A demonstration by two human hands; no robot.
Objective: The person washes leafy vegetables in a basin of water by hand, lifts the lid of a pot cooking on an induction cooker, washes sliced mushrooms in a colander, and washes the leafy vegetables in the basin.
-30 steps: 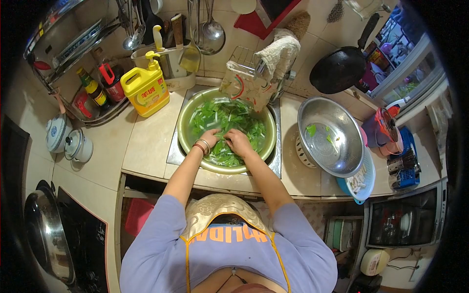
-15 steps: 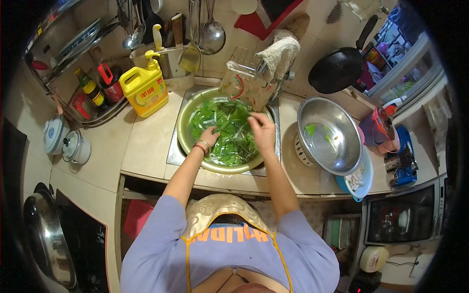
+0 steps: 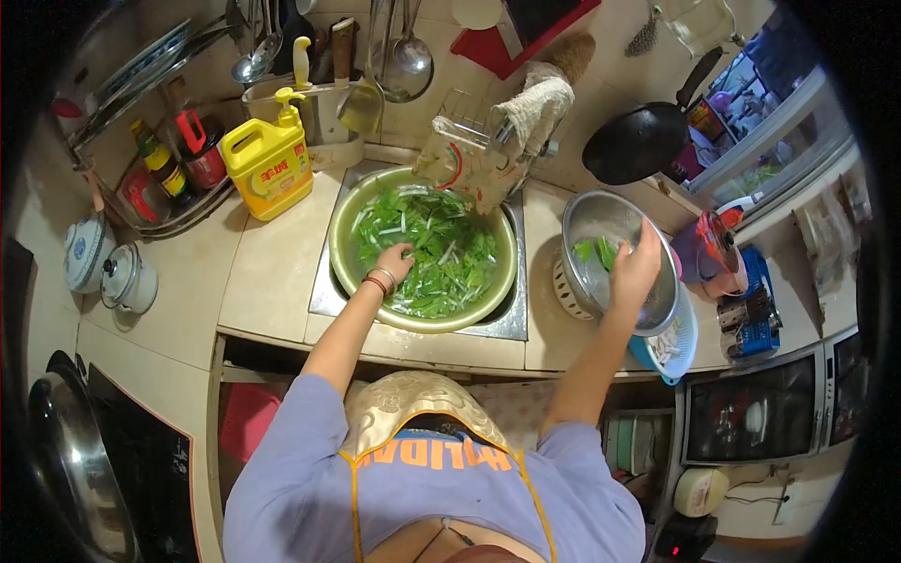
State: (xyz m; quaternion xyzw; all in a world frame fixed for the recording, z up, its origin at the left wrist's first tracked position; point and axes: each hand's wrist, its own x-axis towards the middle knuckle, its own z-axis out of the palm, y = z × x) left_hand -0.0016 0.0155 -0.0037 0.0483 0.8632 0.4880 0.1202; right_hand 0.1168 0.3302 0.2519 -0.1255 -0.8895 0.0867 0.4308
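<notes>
A wide gold-coloured basin (image 3: 343, 291) in the sink holds water and many cut leafy greens (image 3: 450, 249) with pale stems. Fingers curled, my left hand (image 3: 394, 264) is at the left side of the greens, and its fingertips meet them at the water's surface. What lies under those fingers is partly hidden. Over to the right, my right hand (image 3: 635, 270) reaches into a metal colander (image 3: 587, 211) with its fingers pointing down. A green leaf (image 3: 606, 253) shows against its fingertips, beside another leaf (image 3: 584, 250) on the colander's wall.
Under the colander are a white holed basket (image 3: 568, 291) and a blue basket (image 3: 688, 352) with pale pieces in it. A yellow pump jug (image 3: 269, 174) stands left of the sink. A patterned cloth bag (image 3: 460, 164) hangs over the basin's back rim. A black pan (image 3: 638, 141) hangs at right.
My right hand has moved right, from above the basin into the colander, where more green leaf now shows. My left hand stays at the greens, fingers more curled. The view has shifted slightly.
</notes>
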